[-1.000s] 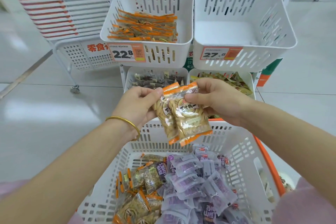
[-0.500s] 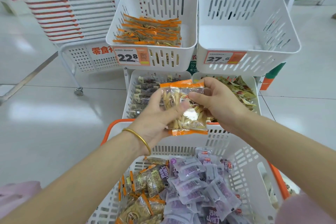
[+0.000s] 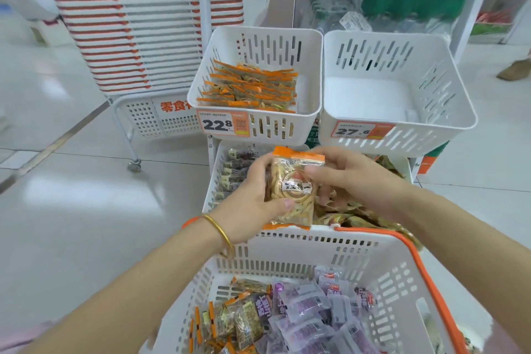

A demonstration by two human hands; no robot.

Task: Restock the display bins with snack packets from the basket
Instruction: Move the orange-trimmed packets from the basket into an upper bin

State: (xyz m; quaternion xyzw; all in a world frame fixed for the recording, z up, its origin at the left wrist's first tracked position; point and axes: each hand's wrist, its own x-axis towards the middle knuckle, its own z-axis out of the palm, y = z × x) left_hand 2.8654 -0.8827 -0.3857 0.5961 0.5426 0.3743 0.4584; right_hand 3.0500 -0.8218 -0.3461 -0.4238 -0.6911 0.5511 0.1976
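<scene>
While both hands grasp orange-edged packets, stocked lower bins sit beneath.

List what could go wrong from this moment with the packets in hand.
1. Both hands, left and right, pinch the orange packets by the edges above the lower bins; a slip could drop them into the dark-packet bin, the wrong one.
2. The matching top bin sits beside an empty bin; a careless toss might land there.
3. The basket holds purple packets mixed with orange ones, so the next grab could pick the wrong kind.
</scene>
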